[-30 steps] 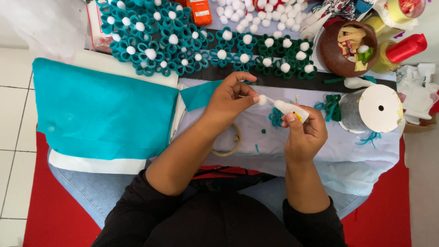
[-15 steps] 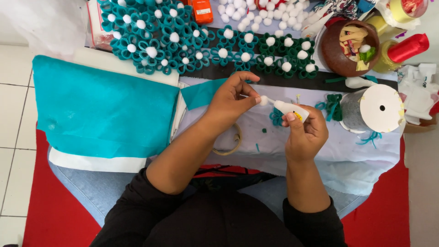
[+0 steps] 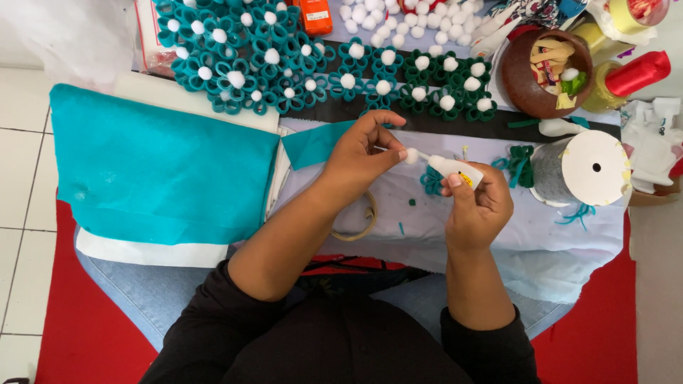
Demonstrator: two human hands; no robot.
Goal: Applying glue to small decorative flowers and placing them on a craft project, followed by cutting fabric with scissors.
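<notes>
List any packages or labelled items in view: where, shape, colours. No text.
Glue bottle: in right hand, small, white, yellow label.
Orange pack: top edge, boxy, pale label.
Plastic packet: top left under teal flowers, clear with red print.
Wrappers: in brown bowl, beige and red.
</notes>
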